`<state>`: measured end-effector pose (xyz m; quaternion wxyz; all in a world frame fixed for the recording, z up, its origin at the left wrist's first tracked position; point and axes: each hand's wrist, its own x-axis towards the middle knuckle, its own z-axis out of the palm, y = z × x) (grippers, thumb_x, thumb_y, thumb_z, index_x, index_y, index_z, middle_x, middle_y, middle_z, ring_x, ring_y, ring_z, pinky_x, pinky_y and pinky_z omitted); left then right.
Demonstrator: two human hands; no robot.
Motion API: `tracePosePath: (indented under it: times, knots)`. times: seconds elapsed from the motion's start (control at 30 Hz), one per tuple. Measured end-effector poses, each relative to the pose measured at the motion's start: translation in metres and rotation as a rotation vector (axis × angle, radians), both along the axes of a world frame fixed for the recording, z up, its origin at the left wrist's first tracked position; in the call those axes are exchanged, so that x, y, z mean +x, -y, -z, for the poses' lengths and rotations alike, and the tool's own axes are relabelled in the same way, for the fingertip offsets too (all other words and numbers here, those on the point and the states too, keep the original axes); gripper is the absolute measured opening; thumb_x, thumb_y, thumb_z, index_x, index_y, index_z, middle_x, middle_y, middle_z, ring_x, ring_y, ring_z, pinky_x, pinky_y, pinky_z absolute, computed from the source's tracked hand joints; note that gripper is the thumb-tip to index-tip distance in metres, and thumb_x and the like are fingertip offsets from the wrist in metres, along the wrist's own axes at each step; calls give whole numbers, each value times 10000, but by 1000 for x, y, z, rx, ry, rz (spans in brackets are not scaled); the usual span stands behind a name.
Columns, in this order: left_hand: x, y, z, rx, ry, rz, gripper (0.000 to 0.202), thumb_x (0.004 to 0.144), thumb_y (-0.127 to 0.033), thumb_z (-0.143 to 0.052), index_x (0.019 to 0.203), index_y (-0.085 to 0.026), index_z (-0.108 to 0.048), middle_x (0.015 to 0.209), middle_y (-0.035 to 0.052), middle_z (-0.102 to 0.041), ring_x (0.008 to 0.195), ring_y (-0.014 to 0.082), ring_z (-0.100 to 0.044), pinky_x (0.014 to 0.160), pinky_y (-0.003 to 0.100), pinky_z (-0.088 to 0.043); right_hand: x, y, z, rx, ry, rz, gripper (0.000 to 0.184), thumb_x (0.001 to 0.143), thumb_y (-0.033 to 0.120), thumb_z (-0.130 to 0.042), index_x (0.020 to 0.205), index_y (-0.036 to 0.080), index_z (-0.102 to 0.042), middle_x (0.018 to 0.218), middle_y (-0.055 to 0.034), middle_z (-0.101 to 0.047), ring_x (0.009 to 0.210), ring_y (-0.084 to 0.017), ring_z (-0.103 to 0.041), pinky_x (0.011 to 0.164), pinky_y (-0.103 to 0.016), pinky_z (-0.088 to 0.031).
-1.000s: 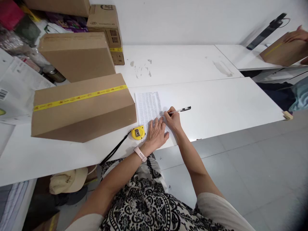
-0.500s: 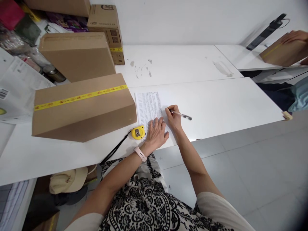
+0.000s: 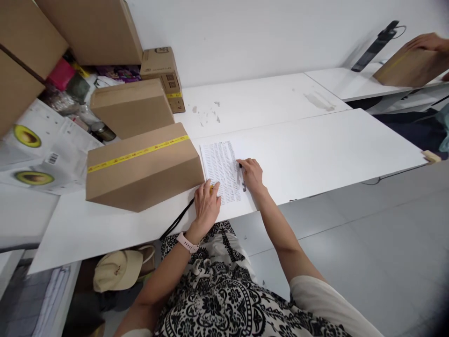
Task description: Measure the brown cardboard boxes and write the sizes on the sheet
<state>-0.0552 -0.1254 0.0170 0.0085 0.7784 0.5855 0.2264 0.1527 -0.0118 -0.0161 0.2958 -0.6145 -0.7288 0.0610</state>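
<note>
A printed sheet of paper (image 3: pixel 220 164) lies on the white table (image 3: pixel 315 150) in front of me. My right hand (image 3: pixel 253 174) rests on its right edge, fingers closed on a black and silver pen (image 3: pixel 242 180) that lies flat on the sheet, pointing towards me. My left hand (image 3: pixel 206 206), with a pale watch on its wrist, curls over a yellow tape measure (image 3: pixel 211 188); only a sliver of yellow shows. The tape measure's black strap (image 3: pixel 177 221) trails off the table's front edge.
A brown box with yellow tape (image 3: pixel 140 171) sits just left of the paper, more boxes (image 3: pixel 133 105) behind it. White cartons with avocado prints (image 3: pixel 33 159) lie far left. Another person's hand (image 3: pixel 423 42) rests on a box (image 3: pixel 403 70) at the far right. A beige hat (image 3: pixel 117 271) lies under the table.
My left hand slid off the paper onto the tape measure. My right hand lowered the pen flat onto the sheet. The view shifted up and left.
</note>
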Motion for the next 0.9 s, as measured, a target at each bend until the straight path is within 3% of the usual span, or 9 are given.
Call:
tracePosePath:
  times: [0.1, 0.2, 0.3, 0.37, 0.4, 0.5, 0.67, 0.8, 0.9]
  knots:
    - [-12, -5, 2, -106, 72, -1, 441, 898, -166, -614, 1338, -171, -575, 1284, 191, -631, 1163, 353, -581, 990, 531, -473, -3, 5, -10, 37, -68, 62, 595, 856, -3, -346, 1334, 208, -629, 1046, -111, -689, 988, -264, -568, 823, -377, -452]
    - [-15, 5, -5, -97, 285, 0, 542, 865, -179, -668, 1382, -182, -506, 1202, 161, -653, 1125, 320, -597, 982, 495, -491, -11, 30, -33, 46, -260, 90, 453, 936, 112, -368, 1275, 196, -656, 1068, -120, -704, 992, -265, -601, 824, -385, -472]
    - [-19, 27, -19, -81, 499, 58, 739, 834, -219, -719, 1481, -215, -364, 1199, 132, -633, 1081, 267, -618, 943, 426, -519, -30, 78, -55, -188, -577, -148, 266, 981, 333, -497, 1052, 219, -726, 1018, -87, -731, 874, -227, -639, 751, -351, -490]
    - [-24, 43, -27, -76, 571, 106, 840, 812, -231, -737, 1522, -242, -288, 1240, 126, -601, 1042, 236, -628, 899, 384, -534, -49, 112, -61, -411, -755, -370, 302, 976, 441, -534, 976, 212, -731, 964, -68, -735, 829, -204, -642, 719, -331, -485]
    - [-28, 50, -30, -73, 587, 119, 873, 799, -230, -742, 1532, -253, -268, 1263, 127, -583, 1018, 223, -630, 874, 368, -541, -59, 126, -61, -480, -833, -411, 315, 960, 476, -562, 1001, 209, -725, 929, -57, -729, 794, -192, -634, 700, -324, -479]
    - [-42, 67, -34, -86, 595, 113, 907, 770, -211, -740, 1538, -269, -261, 1288, 129, -556, 943, 192, -631, 811, 336, -550, -86, 154, -52, -536, -1045, -360, 359, 883, 531, -669, 1026, 204, -703, 824, -24, -686, 722, -162, -595, 676, -307, -458]
    - [-70, 89, -40, -209, 594, 58, 910, 770, -225, -727, 1542, -278, -248, 1281, 130, -590, 967, 205, -645, 834, 352, -551, -115, 162, -45, -695, -1227, -451, 359, 803, 543, -755, 890, 210, -653, 798, -8, -642, 703, -147, -555, 658, -295, -434]
    - [-96, 107, -52, -426, 607, 35, 887, 801, -258, -707, 1551, -296, -236, 1163, 77, -674, 890, 189, -671, 805, 340, -555, -124, 159, -59, -839, -1167, -531, 369, 778, 532, -784, 805, 205, -613, 684, 29, -526, 611, -119, -442, 569, -268, -362]
    - [-126, 115, -61, -438, 554, -14, 756, 816, -303, -699, 1499, -290, -375, 1177, 69, -671, 923, 196, -675, 843, 347, -547, -119, 150, -73, -902, -1217, -604, 339, 807, 519, -762, 819, 214, -615, 700, 30, -509, 622, -121, -454, 580, -272, -393]
